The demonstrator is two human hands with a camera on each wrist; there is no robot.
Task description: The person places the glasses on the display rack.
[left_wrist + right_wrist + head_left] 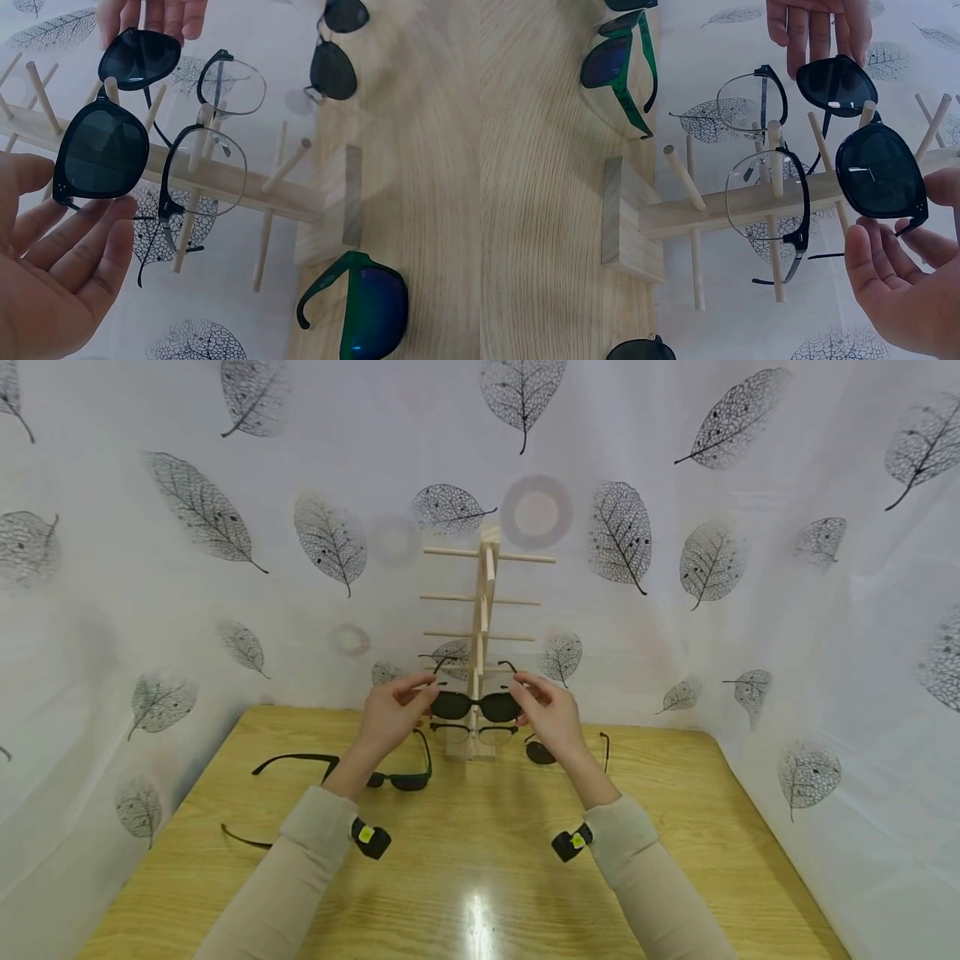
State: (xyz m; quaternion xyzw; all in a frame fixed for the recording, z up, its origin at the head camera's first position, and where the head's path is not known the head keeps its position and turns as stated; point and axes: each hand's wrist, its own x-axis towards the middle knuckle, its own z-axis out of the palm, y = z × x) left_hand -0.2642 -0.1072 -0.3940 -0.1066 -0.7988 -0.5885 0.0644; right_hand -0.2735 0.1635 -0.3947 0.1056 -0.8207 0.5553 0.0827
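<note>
Both hands hold one pair of black sunglasses at the front of a wooden eyewear rack. My left hand pinches the left end of the frame, with the thumb near the lens in the left wrist view. At the opposite end my right hand grips in the same way. The dark lenses face me, and a rack peg shows at the bridge. Just below, half-rimmed clear glasses sit on a lower peg. Parts of the sunglasses' temples are hidden behind the fingers.
Green-framed sunglasses lie on the wooden table left of the rack, partly behind my left wrist. Round dark sunglasses lie at the right. A black temple shows beside my left sleeve. A leaf-patterned curtain stands behind.
</note>
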